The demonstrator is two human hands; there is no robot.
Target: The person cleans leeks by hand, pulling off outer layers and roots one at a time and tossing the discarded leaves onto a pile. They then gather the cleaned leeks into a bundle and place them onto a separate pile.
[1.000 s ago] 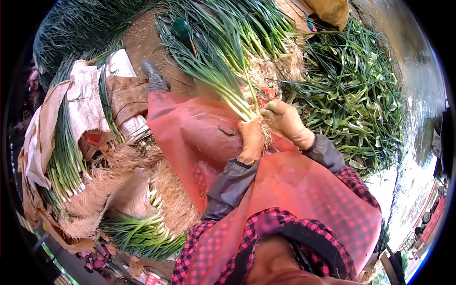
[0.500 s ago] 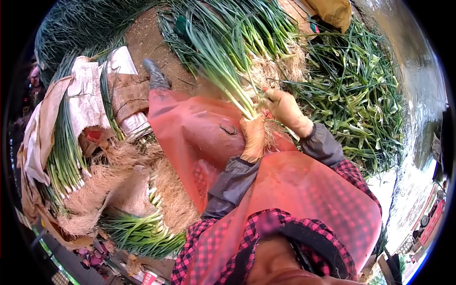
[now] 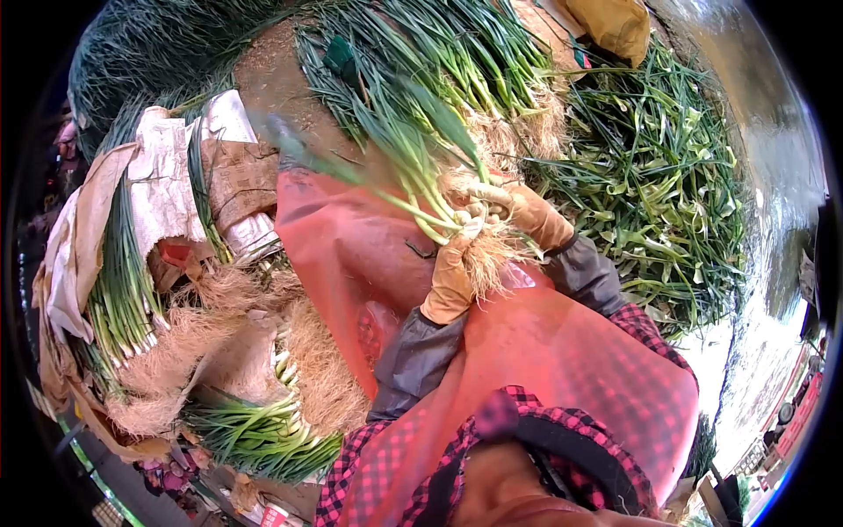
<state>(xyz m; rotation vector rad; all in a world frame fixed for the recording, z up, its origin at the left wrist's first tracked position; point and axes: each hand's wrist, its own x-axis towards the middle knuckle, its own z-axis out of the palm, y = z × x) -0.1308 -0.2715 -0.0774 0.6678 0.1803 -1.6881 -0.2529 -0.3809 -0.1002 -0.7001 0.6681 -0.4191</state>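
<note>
Over my lap, my left hand [image 3: 451, 279] in a tan glove is closed round the root end of a bunch of green onions [image 3: 428, 191]. Pale hairy roots spill below its fingers, and the leaves fan out away from me, a few of them blurred. Close beside it, my right hand [image 3: 537, 218], also gloved, is closed on white stem ends of green onions at the same bunch. Its fingertips are partly hidden by stems and roots. A translucent red apron [image 3: 351, 220] covers my legs beneath both hands.
Ahead lies a row of green onions [image 3: 479, 66] with roots towards me. On the right is a heap of stripped leaves [image 3: 650, 184]. Wrapped bundles [image 3: 127, 272] and a smaller bundle [image 3: 263, 430] lie on the left. A yellow-brown bag [image 3: 615, 26] sits at the top.
The bunch's stems have spread apart, and some leaves have swung left. My right hand has come down and closed on stem ends. My left hand has shifted slightly left and towards me.
</note>
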